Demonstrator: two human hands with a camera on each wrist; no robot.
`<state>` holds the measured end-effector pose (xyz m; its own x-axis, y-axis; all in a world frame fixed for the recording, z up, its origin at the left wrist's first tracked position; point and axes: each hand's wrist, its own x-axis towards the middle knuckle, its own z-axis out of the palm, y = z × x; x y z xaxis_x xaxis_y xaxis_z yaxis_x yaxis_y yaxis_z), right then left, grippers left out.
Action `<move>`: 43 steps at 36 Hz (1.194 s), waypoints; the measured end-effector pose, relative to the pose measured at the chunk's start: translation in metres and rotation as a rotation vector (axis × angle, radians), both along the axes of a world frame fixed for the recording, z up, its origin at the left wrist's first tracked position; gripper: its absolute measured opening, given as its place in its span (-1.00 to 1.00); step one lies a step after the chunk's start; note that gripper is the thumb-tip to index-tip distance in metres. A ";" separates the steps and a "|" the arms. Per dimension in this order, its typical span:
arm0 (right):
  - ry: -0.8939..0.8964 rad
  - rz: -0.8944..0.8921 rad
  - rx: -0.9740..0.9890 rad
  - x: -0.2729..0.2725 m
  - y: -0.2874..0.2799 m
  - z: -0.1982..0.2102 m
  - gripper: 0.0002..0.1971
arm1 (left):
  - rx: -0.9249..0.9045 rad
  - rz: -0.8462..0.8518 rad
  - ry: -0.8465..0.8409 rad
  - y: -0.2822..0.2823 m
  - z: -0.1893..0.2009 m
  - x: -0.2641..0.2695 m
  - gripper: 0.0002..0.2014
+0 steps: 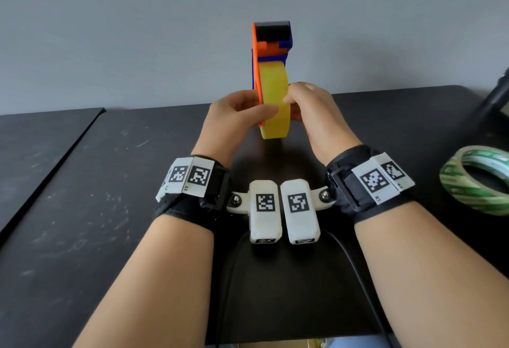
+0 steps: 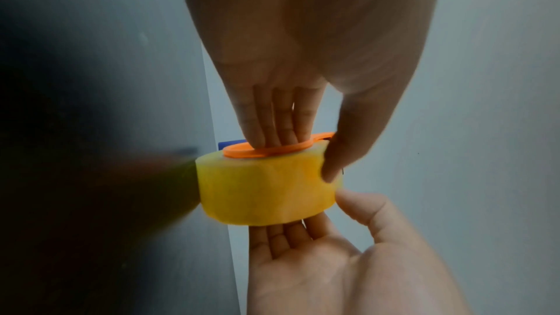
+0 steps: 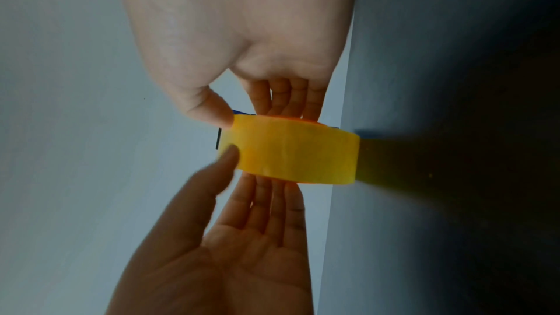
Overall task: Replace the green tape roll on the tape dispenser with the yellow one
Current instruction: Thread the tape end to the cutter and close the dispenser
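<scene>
Both forearms reach forward over the table [image 1: 82, 210], wrists close together, palms facing each other. Left hand [image 1: 234, 116]: straight fingers [image 2: 272, 119] pressed flat on the orange side plate, thumb on the yellow tape roll [image 1: 275, 105] rim. Right hand [image 1: 311, 110]: fingers [image 3: 284, 97] flat against the roll's opposite face, thumb tip on its rim. Roll sits on the tape dispenser [image 1: 271, 41], held upright above the table's far edge, cutter end up. Green tape roll [image 1: 476, 182] lies flat by the right edge, apart from both hands.
</scene>
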<state>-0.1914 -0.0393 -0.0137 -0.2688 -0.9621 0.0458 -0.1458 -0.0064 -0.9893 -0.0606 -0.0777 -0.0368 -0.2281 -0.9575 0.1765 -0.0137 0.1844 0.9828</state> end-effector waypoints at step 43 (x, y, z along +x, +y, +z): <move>0.066 0.047 -0.044 0.001 0.001 -0.003 -0.61 | -0.048 0.055 0.055 -0.001 -0.004 0.004 -0.74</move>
<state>-0.1903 -0.0384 -0.0169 -0.2184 -0.9703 0.1042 -0.2089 -0.0578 -0.9762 -0.0564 -0.0784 -0.0412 -0.1645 -0.9583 0.2337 0.0292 0.2321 0.9723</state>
